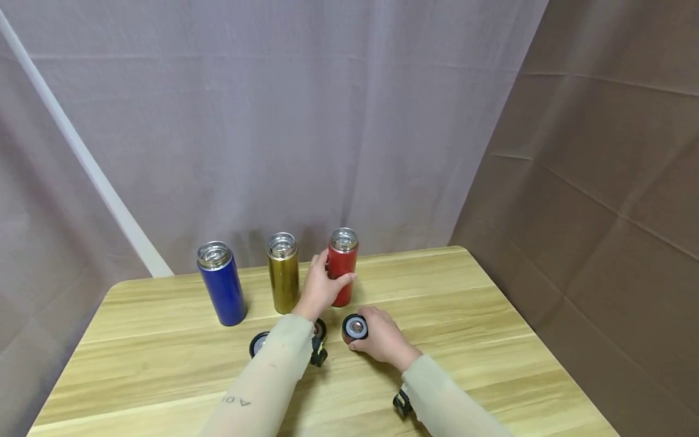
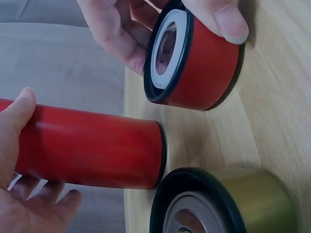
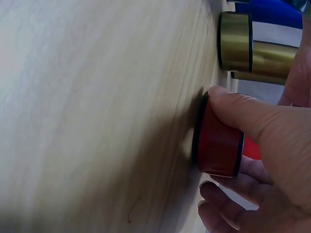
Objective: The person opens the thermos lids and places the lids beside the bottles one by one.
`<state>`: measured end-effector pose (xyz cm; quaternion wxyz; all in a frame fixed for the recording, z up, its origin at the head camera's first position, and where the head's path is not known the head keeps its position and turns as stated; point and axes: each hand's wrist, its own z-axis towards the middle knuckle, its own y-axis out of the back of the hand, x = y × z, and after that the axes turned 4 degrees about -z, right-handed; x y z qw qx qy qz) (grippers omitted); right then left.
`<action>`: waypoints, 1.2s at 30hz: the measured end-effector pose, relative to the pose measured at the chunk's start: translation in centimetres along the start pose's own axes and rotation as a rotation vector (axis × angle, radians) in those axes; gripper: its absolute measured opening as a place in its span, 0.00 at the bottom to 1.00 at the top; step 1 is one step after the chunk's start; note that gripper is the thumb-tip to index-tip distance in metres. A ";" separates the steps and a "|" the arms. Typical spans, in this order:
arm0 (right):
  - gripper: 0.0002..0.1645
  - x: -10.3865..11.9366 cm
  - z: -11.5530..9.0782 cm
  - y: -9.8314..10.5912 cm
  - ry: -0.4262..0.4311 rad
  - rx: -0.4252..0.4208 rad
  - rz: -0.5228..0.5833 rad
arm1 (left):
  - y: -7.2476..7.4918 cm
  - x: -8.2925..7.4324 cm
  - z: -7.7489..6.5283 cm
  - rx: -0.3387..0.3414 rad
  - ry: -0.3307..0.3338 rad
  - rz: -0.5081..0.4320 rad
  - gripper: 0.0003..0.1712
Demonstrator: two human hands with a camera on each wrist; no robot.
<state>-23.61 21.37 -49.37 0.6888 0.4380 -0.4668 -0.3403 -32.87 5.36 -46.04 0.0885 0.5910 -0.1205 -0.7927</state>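
Observation:
My left hand (image 1: 321,286) holds the red bottle (image 1: 343,264) round its body. The bottle stands upright without a lid, its steel mouth showing. In the left wrist view, the thumb lies on one side of the red bottle (image 2: 92,145) and the fingers on the other. Nearer to me, my right hand (image 1: 384,337) grips the red lid (image 1: 355,328) by its sides, hollow side up. The right wrist view has the red lid (image 3: 219,145) between thumb and fingers, low at the tabletop; whether it touches the wood I cannot tell.
Left of the red bottle stand a gold bottle (image 1: 285,284) and a blue bottle (image 1: 224,291), both lidless. A gold lid (image 2: 252,199) lies hollow side up beside the left forearm. Another black-rimmed lid (image 1: 258,343) is partly hidden by the left sleeve. Curtains hang behind the wooden table (image 1: 136,364).

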 end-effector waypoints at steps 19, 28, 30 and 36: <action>0.35 0.8 -0.6 -0.5 -0.025 -0.008 -0.018 | 0.5 0.6 -0.5 0.007 0.010 -0.035 0.42; 0.33 0.8 -0.1 -0.6 0.003 -0.014 -0.037 | 0.2 0.0 -0.9 -0.016 0.031 -0.012 0.47; 0.35 0.8 -0.2 -0.7 0.002 -0.006 -0.032 | 0.2 -0.3 -1.5 -0.007 0.055 0.018 0.51; 0.50 0.7 -1.2 -0.4 -0.027 -0.031 -0.045 | 1.7 -2.0 -6.6 0.131 -0.047 0.229 0.51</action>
